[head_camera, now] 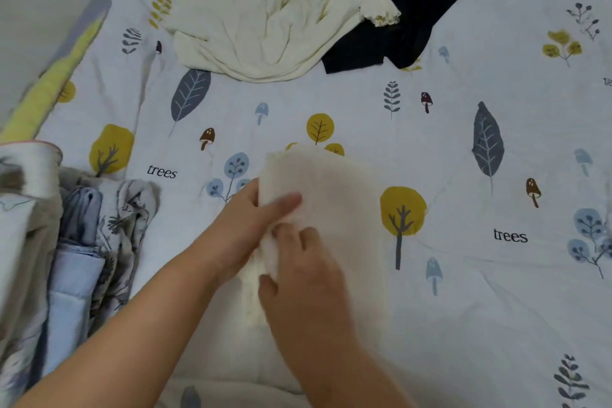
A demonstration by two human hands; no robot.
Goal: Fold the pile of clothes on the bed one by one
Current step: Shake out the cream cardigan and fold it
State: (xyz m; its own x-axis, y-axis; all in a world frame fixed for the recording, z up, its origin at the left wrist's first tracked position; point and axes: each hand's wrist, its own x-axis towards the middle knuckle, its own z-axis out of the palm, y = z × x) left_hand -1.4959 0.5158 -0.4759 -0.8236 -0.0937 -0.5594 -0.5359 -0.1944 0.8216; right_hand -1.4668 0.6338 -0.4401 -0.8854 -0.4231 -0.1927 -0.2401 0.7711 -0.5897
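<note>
Cream garment (334,195) lies on the bedsheet (463,291), its left edge pinched by left hand (243,235) and right hand (304,278) fingers (288,200)

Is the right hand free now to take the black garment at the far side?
Probably not yet: the right hand and the left hand both grip the cream cloth. The bedsheet toward the black garment lies bare.

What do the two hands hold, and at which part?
Both the left hand and the right hand grip the cream cloth along its left edge.
</note>
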